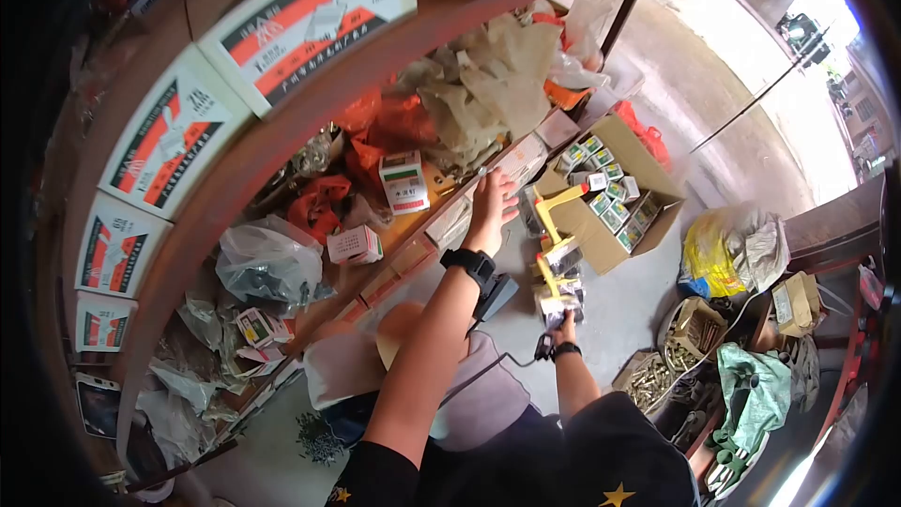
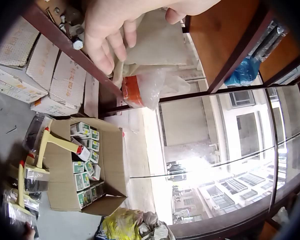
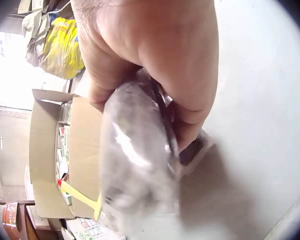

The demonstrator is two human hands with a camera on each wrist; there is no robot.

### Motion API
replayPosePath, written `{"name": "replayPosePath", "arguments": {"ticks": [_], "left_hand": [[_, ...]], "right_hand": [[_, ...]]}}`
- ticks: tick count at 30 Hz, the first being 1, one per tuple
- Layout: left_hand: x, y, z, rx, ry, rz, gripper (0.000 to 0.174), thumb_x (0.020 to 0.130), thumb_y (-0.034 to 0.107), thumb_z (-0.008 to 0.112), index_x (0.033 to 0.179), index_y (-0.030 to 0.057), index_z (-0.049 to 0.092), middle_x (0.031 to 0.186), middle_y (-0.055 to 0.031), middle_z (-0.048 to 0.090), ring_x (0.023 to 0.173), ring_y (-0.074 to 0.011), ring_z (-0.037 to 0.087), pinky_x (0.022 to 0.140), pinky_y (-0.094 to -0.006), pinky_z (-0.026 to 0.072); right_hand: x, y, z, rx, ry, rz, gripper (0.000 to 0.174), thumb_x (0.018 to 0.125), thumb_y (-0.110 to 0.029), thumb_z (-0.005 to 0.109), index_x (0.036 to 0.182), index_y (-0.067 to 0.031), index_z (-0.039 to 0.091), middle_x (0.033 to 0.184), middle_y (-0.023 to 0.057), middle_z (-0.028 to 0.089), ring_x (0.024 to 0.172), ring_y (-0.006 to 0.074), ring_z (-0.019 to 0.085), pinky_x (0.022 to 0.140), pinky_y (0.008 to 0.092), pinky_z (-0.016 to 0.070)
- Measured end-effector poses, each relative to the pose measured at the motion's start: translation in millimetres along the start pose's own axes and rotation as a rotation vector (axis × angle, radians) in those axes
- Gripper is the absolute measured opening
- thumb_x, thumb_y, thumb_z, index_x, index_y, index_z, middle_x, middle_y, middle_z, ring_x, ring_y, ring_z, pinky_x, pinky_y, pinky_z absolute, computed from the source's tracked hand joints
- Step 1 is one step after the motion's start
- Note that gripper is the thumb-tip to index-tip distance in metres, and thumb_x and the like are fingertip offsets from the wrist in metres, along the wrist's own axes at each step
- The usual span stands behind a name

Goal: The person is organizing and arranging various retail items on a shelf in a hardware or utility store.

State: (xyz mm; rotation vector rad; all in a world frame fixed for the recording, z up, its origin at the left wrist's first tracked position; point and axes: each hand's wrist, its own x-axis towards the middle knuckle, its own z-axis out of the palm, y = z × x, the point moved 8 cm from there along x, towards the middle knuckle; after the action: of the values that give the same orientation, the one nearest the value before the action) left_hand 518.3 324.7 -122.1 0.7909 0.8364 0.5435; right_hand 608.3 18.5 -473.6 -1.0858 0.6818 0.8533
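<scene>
- Dark shirt with a yellow star is being shown at the lower edge of the head view.
- Low over the grey floor, a stack of plastic-wrapped packets with yellow handles is being gripped by the right hand. In the right wrist view its fingers are being curled tightly round the clear wrapping.
- Higher up, the left hand, with a black wristband behind it, is being stretched out to the front edge of the wooden shelf. Its fingers are being kept loose and nearly straight, and nothing is being held. Whether the edge is being touched cannot be told.
- Beyond the packets, an open cardboard box is being filled by rows of small boxes in green and white. It is standing on the floor just beside the shelf.
- Farther off, a yellow bag is being propped among grey sacks.
</scene>
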Motion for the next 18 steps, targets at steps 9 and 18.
{"name": "replayPosePath", "arguments": {"ticks": [9, 18], "left_hand": [[6.9, -22.0, -19.8, -0.016, 0.031, -0.037, 0.062, 0.074, 0.050, 0.038, 0.113, 0.0020, 0.035, 0.111, -0.0142, 0.044, 0.096, -0.0269, 0.044, 0.081, -0.0394, 0.0347], [-7.6, -25.9, -32.6, -0.083, 0.028, -0.034, 0.053, 0.074, 0.047, 0.040, 0.107, 0.0054, 0.039, 0.108, -0.0109, 0.045, 0.092, -0.0259, 0.045, 0.076, -0.0375, 0.0370]], "right_hand": [[-121.2, -52.4, -56.3, -0.325, -0.144, -0.271, 0.031, 0.075, -0.034, 0.050, 0.090, -0.0063, 0.053, 0.088, 0.0067, 0.058, 0.078, 0.0208, 0.056, 0.073, 0.0295, 0.0448], [-313.9, -296.5, 152.0, -0.206, -0.342, -0.953, 0.032, 0.078, -0.016, 0.051, 0.106, -0.0022, 0.044, 0.091, 0.0039, 0.050, 0.078, 0.0125, 0.048, 0.071, 0.0262, 0.0405]]}}
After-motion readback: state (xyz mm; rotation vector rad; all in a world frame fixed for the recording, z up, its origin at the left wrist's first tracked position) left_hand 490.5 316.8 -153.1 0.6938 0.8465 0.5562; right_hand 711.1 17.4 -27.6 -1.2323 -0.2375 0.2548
